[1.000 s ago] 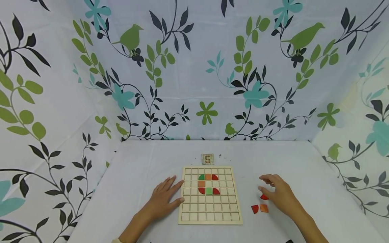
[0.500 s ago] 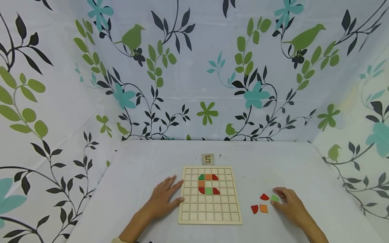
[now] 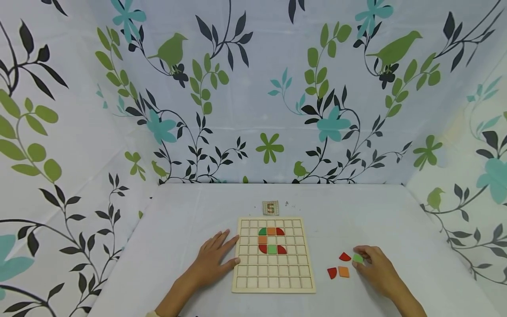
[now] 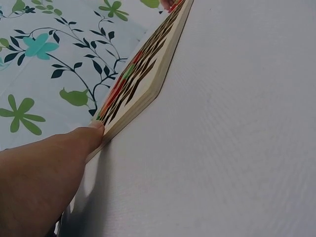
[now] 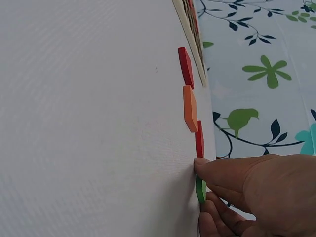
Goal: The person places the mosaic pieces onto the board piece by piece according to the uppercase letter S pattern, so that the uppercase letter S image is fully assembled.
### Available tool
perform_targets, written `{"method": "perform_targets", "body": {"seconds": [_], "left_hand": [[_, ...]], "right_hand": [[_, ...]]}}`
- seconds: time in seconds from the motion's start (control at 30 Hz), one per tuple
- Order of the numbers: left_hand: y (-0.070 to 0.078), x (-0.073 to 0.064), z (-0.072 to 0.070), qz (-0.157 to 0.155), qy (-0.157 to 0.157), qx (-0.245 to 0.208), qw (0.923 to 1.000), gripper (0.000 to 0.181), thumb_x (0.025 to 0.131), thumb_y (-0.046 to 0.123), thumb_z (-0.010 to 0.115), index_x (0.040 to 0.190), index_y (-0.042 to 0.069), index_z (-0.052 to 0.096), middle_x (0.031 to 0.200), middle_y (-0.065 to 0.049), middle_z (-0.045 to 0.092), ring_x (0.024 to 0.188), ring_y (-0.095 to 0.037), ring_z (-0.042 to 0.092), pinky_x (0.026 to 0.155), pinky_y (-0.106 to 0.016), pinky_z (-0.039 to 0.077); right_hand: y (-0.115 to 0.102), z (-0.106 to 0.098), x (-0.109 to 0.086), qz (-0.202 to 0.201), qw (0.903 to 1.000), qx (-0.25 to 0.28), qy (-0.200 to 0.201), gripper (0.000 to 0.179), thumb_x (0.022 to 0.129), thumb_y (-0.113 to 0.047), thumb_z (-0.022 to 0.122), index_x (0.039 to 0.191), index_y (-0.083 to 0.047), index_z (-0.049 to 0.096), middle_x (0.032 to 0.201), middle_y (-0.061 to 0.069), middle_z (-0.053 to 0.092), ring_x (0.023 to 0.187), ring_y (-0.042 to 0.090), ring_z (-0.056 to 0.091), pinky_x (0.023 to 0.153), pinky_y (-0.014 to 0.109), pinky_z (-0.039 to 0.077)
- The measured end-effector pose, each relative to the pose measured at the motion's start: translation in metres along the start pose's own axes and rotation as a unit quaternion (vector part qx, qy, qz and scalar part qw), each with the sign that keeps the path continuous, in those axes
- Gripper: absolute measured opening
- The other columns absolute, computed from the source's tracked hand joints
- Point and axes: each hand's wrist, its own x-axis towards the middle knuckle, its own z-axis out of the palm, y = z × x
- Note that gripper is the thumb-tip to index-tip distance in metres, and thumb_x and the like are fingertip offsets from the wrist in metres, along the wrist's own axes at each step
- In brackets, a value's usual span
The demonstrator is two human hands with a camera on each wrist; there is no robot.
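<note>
My left hand point(image 3: 211, 259) rests beside the pale wooden grid board point(image 3: 247, 270), fingers spread, with index finger and thumb at its left edge. In the left wrist view the thumb point(image 4: 91, 137) touches the board's rim. Right of the board, my right hand point(image 3: 378, 270) pinches a light green tile point(image 3: 358, 258) between thumb and fingers, low at the tabletop. The right wrist view shows this green tile point(image 5: 200, 190) partly covered by the fingertips. Close by lie a red quarter-round piece point(image 3: 345, 256), another red quarter-round piece point(image 3: 332, 273) and an orange square tile point(image 3: 343, 272).
On the board's upper middle, red, orange and green pieces form a curved shape, including a green square point(image 3: 272, 249) and an orange square point(image 3: 262, 240). Behind the board lies a small card point(image 3: 271, 208) with an S-like figure. A leaf-and-bird patterned cloth point(image 3: 253, 110) hangs behind the white table.
My right hand has moved right and down from above the loose pieces to the green tile, uncovering the upper red piece, and now pinches that tile. The left hand stays put.
</note>
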Motion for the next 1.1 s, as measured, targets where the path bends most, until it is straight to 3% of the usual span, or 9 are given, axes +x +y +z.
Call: {"method": "perform_targets", "body": {"seconds": [0.23, 0.73, 1.1], "left_hand": [[0.0008, -0.0008, -0.0008, 0.002, 0.003, -0.003, 1.0, 0.071, 0.103, 0.061, 0.056, 0.165, 0.03, 0.04, 0.175, -0.009, 0.026, 0.162, -0.038, 0.018, 0.126, -0.066, 0.017], [-0.0001, -0.001, -0.0001, 0.003, 0.002, 0.002, 1.0, 0.072, 0.103, 0.063, 0.056, 0.165, 0.03, 0.04, 0.175, -0.009, 0.027, 0.162, -0.038, 0.02, 0.126, -0.067, 0.018], [-0.0032, 0.0009, 0.0038, 0.0, 0.001, 0.006, 1.0, 0.073, 0.102, 0.066, 0.054, 0.165, 0.031, 0.039, 0.175, -0.008, 0.026, 0.162, -0.037, 0.019, 0.126, -0.067, 0.018]], "right_hand": [[0.0007, 0.0014, -0.0013, -0.014, 0.9998, -0.011, 0.006, 0.036, 0.097, -0.01, 0.074, 0.13, 0.002, 0.065, 0.127, 0.016, 0.06, 0.114, 0.027, 0.063, 0.101, 0.047, 0.055], [-0.0004, -0.0015, -0.0026, -0.015, 0.9996, -0.023, 0.003, 0.033, 0.098, -0.007, 0.073, 0.129, 0.002, 0.066, 0.127, 0.017, 0.061, 0.119, 0.036, 0.064, 0.105, 0.058, 0.052], [-0.0026, -0.0012, 0.0005, -0.036, 0.9986, -0.035, 0.013, 0.026, 0.097, -0.004, 0.072, 0.122, 0.003, 0.068, 0.119, 0.014, 0.063, 0.112, 0.032, 0.066, 0.099, 0.054, 0.056]]}}
